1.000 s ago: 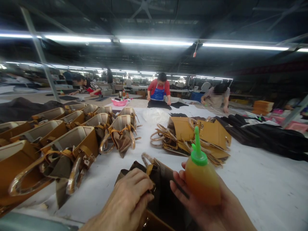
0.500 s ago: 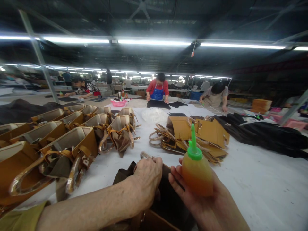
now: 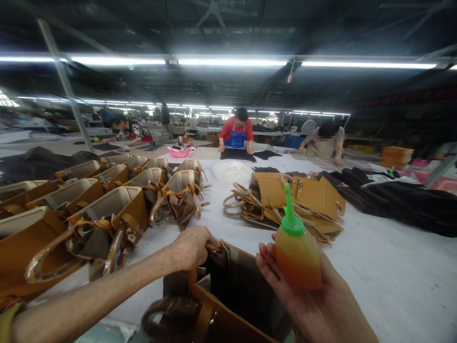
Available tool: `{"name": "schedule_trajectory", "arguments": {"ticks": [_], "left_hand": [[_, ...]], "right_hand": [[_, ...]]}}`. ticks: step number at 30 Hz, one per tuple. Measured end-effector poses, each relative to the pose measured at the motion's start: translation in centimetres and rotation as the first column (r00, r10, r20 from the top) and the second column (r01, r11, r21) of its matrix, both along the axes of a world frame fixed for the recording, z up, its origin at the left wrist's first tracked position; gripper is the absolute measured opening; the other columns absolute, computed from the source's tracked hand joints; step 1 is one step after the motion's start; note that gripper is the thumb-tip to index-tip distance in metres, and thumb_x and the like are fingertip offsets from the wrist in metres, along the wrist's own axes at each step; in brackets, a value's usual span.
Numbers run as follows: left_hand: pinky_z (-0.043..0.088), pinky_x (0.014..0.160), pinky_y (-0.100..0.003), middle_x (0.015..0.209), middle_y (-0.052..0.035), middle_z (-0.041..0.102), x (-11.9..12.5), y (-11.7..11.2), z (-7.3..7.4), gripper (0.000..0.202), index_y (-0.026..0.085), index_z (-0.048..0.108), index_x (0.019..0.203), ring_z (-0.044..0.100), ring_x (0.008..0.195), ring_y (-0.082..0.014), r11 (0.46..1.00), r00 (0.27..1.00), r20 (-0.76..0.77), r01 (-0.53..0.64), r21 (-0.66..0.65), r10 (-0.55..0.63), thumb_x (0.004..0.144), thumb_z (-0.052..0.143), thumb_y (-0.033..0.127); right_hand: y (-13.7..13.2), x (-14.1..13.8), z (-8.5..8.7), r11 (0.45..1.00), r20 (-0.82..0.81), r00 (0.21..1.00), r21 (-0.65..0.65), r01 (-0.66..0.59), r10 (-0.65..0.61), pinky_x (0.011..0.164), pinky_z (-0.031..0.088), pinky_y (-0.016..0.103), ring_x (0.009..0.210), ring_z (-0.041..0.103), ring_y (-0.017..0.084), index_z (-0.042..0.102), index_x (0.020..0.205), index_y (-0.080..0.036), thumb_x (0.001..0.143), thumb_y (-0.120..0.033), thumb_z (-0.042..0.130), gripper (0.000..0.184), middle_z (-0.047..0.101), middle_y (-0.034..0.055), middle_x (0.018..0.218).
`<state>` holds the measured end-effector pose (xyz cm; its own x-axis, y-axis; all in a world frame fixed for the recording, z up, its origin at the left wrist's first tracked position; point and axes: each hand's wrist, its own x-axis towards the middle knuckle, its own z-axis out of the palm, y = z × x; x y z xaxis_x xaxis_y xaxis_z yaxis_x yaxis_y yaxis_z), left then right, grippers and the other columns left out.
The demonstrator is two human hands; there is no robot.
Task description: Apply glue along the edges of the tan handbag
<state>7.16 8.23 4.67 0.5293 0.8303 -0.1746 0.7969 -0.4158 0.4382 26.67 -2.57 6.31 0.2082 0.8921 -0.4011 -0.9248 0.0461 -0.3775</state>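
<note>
An open bag (image 3: 228,319), tan outside and dark within, stood at the bottom centre of the frame, mouth upward, its lower part cut off by the edge. The left hand (image 3: 193,245) reached in from the lower left and had its fingers closed on the bag's far left corner, at a tan strip along the top edge; the fingertips were partly hidden there, so how much they pinched could not be told. Most of the bag thus lay below and to the right of that grip, with a wrapped handle (image 3: 169,309) at its near left side.

The right hand (image 3: 321,305), at the lower right, was wrapped from below around a squeeze bottle (image 3: 298,262). The bottle sat upright in the palm, its green nozzle pointing up, with amber liquid inside. It was just right of the bag's mouth, and whether that hand also touched the bag could not be told.

Upright bags (image 3: 123,209) filled the left of the frame in rows. A pile of flat tan bags (image 3: 303,193) lay right of centre, beyond the bottle, on the white tabletop (image 3: 389,281), with dark fabric (image 3: 403,202) at the right edge.
</note>
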Motion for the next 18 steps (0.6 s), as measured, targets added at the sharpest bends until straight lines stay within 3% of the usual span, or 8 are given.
{"name": "schedule_trajectory", "arguments": {"ticks": [3, 9, 13, 15, 18], "left_hand": [[0.039, 0.056, -0.022, 0.06, 0.0028, 0.057, -0.5, 0.1, -1.8, 0.035, 0.018, 0.063, 0.065, 0.057, 0.065, -0.0178, 0.991, 0.974, 0.226, 0.037, -0.129, -0.007, 0.049, 0.035, 0.004], [0.04, 0.053, -0.025, 0.064, -0.0026, 0.057, 0.0, -0.7, -4.9, 0.022, 0.013, 0.057, 0.063, 0.051, 0.059, -0.0168, 0.927, 0.843, 0.527, 0.106, -0.359, 0.108, 0.058, 0.036, 0.014], [0.038, 0.06, -0.024, 0.073, -0.0018, 0.058, -0.4, -0.5, -4.8, 0.028, 0.013, 0.059, 0.078, 0.049, 0.066, -0.0157, 0.87, 0.684, 0.7, 0.202, -0.449, 0.203, 0.057, 0.041, 0.014], [0.037, 0.062, -0.025, 0.076, -0.0005, 0.056, -1.0, -0.3, -4.4, 0.025, 0.014, 0.058, 0.083, 0.049, 0.07, -0.0156, 0.878, 0.687, 0.706, 0.218, -0.426, 0.172, 0.062, 0.044, 0.016], [0.039, 0.067, -0.027, 0.083, -0.001, 0.057, -1.7, -0.1, -3.9, 0.023, 0.016, 0.056, 0.089, 0.051, 0.077, -0.0184, 0.888, 0.751, 0.656, 0.246, -0.388, 0.079, 0.072, 0.05, 0.031]], "right_hand": [[0.1, 0.2, -0.1, 1.0, 0.015, 1.0, 0.005, 0.006, -0.006, 0.079, 0.05, 0.051, 0.089, 0.059, 0.038, 0.057, 0.106, -0.005, 0.076, -0.021, 0.062, 0.034, 0.064, 0.0211, 0.087], [0.8, 0.3, -0.2, 0.999, 0.003, 0.999, -0.011, 0.041, -0.041, 0.078, 0.05, 0.054, 0.092, 0.058, 0.039, 0.054, 0.111, -0.006, 0.077, -0.022, 0.062, 0.039, 0.062, 0.0227, 0.092], [1.2, 0.2, 0.0, 0.999, -0.006, 0.999, -0.005, 0.041, -0.041, 0.077, 0.05, 0.053, 0.09, 0.059, 0.039, 0.059, 0.103, -0.007, 0.076, -0.023, 0.063, 0.032, 0.062, 0.0225, 0.092], [1.4, 0.1, 0.1, 0.999, -0.003, 0.999, 0.002, 0.048, -0.048, 0.077, 0.05, 0.052, 0.088, 0.059, 0.038, 0.06, 0.1, -0.008, 0.077, -0.022, 0.063, 0.027, 0.063, 0.0209, 0.091], [1.7, 0.2, 0.1, 0.997, 0.017, 0.998, 0.021, 0.068, -0.068, 0.078, 0.05, 0.052, 0.086, 0.06, 0.037, 0.062, 0.096, -0.009, 0.077, -0.023, 0.063, 0.023, 0.064, 0.0195, 0.091]]}}
